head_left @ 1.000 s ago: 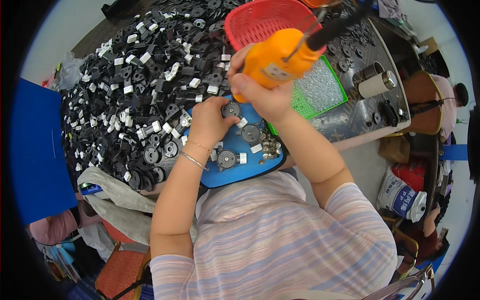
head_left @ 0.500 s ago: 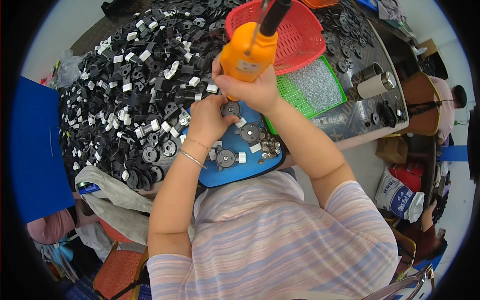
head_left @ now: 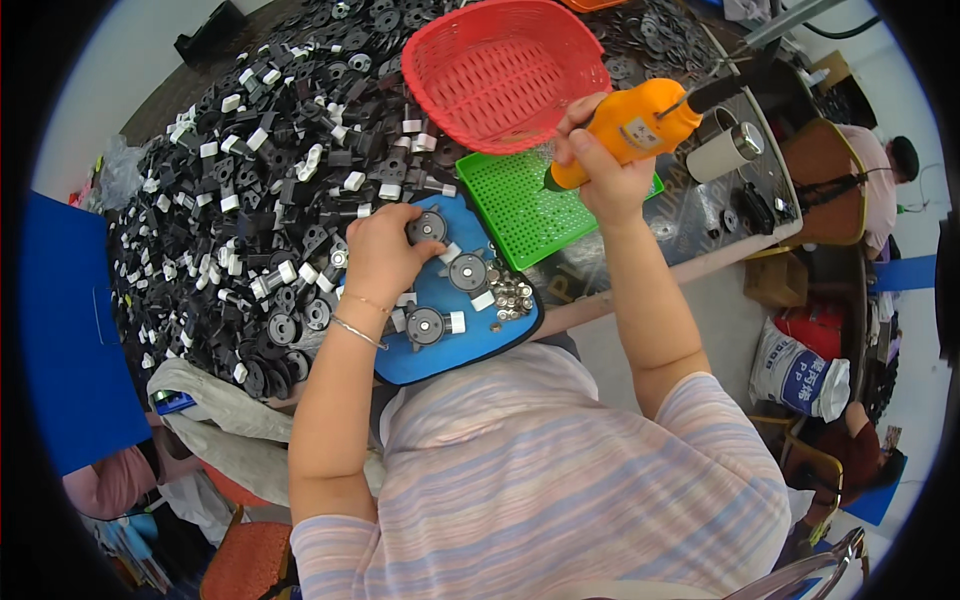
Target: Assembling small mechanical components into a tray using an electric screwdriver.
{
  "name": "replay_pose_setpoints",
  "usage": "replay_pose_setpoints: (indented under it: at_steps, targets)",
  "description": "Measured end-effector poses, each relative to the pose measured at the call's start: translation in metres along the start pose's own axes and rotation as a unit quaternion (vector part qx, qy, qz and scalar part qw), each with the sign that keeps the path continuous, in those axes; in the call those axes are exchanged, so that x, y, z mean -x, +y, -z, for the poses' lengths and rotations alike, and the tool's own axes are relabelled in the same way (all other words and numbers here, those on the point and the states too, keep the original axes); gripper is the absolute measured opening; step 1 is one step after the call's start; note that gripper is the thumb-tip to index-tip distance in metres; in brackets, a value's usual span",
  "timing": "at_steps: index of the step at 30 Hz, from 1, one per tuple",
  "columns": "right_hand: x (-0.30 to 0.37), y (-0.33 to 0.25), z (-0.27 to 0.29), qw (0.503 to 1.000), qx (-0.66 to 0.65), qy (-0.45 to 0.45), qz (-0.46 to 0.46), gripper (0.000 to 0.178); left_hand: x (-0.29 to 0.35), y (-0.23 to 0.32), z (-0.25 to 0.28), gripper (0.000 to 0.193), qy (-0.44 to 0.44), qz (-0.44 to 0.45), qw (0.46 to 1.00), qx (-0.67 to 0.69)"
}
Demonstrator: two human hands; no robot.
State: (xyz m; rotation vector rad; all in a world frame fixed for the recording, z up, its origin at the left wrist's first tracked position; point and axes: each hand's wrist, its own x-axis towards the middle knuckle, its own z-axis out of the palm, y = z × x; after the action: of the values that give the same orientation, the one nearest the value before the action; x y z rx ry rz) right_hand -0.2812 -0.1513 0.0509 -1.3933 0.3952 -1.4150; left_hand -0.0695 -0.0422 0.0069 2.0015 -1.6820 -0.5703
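My right hand (head_left: 612,178) is wrapped round an orange electric screwdriver (head_left: 640,125), whose lower end points down over the far part of a green perforated tray (head_left: 530,228). Small silver screws lie in that tray, now largely covered by the hand and tool. My left hand (head_left: 385,250) pinches a dark round wheel part (head_left: 428,227) with a white tab at the far edge of a blue mat (head_left: 405,366). Two similar wheel parts, one nearer the middle (head_left: 467,271) and one nearer me (head_left: 425,325), lie on the mat beside a cluster of small metal pieces (head_left: 512,296).
A big heap of black and white plastic parts (head_left: 240,190) covers the table's left side. Behind the green tray stands a red basket (head_left: 500,75). A pale tumbler (head_left: 725,152) is at the right, and grey cloth (head_left: 215,400) hangs over the near left edge.
My right hand has carried the screwdriver away from the wheel part, rightward to the green tray. The left hand keeps the part; the whole view has shifted slightly.
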Motion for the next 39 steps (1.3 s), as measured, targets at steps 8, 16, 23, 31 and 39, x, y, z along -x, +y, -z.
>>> replay_pose_setpoints:
  at_steps: [8, 16, 23, 31, 39]
  targets:
    - [0.004, 0.004, 0.012, 0.999, -0.013, 0.026, -0.014, 0.022, 0.002, 0.008, 0.002, 0.044, -0.004, 0.008, 1.0, -0.023]
    - [0.005, 0.005, 0.011, 1.0, -0.001, 0.026, -0.012, 0.022, 0.002, 0.005, 0.0, 0.044, -0.001, -0.006, 0.999, -0.037]
    - [0.004, 0.013, 0.011, 0.999, -0.029, 0.017, -0.034, 0.022, 0.011, 0.002, 0.001, 0.042, 0.032, -0.032, 0.993, -0.106]
    - [-0.001, -0.004, 0.024, 0.997, -0.079, 0.019, -0.004, 0.022, 0.046, 0.008, 0.012, 0.061, 0.151, -0.066, 0.985, -0.059]
    - [-0.002, -0.018, 0.009, 0.996, -0.077, -0.027, 0.025, 0.022, 0.134, -0.069, 0.052, 0.043, 0.263, 0.096, 0.943, -0.18]
